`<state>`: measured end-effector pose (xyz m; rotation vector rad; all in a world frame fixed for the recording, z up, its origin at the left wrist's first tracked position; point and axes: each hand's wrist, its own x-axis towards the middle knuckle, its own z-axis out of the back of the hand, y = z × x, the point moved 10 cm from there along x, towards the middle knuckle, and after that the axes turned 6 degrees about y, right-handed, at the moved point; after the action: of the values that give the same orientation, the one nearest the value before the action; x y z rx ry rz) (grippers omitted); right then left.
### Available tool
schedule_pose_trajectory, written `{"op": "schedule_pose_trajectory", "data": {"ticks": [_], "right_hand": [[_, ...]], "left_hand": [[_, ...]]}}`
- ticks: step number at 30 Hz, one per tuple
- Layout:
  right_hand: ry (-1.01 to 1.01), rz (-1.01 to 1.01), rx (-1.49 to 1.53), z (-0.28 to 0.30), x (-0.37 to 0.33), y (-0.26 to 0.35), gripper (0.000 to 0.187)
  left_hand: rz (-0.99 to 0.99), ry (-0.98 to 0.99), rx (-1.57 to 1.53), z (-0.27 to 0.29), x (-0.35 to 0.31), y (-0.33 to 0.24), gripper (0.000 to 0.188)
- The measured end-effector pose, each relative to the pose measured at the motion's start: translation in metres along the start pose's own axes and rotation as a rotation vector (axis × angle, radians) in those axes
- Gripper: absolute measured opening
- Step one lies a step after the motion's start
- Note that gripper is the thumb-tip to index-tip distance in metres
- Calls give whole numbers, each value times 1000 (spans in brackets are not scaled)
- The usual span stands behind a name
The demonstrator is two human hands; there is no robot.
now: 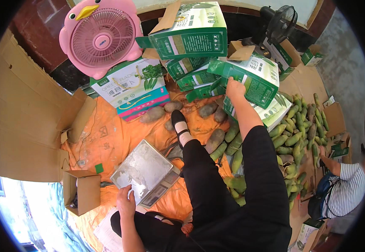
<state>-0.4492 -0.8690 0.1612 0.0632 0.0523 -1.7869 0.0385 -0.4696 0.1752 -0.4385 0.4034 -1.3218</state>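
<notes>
Out to the right, my right hand (pixel 235 89) has its fingers closed on the near edge of a green-and-white radish carton (pixel 256 80). That carton lies on its side on a stack of similar cartons, its end flaps loose. My left hand (pixel 126 202) is low by the near edge of a platform scale (pixel 144 166), its fingers slightly bent and apart. Nothing shows in it, and whether a fingertip touches the scale I cannot tell. The scale's metal plate is bare; its display panel (pixel 161 189) lies along the right side.
A big heap of green radishes (pixel 293 134) lies at the right, near a person in a striped shirt (pixel 348 185). Several brownish radishes (pixel 153 114) rest on the orange sheet (pixel 102 122). A pink fan (pixel 102 40) tops a carton; a small cardboard box (pixel 81 191) stands left.
</notes>
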Motion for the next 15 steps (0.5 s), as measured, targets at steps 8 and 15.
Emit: {"op": "schedule_pose_trajectory", "data": {"ticks": [8, 15], "right_hand": [[-151, -41, -21, 37, -68, -61, 13], [-234, -137, 27, 108, -146, -137, 20]], "left_hand": [[-29, 6, -57, 3, -13, 0, 19], [-57, -55, -71, 15, -25, 5, 18]]}}
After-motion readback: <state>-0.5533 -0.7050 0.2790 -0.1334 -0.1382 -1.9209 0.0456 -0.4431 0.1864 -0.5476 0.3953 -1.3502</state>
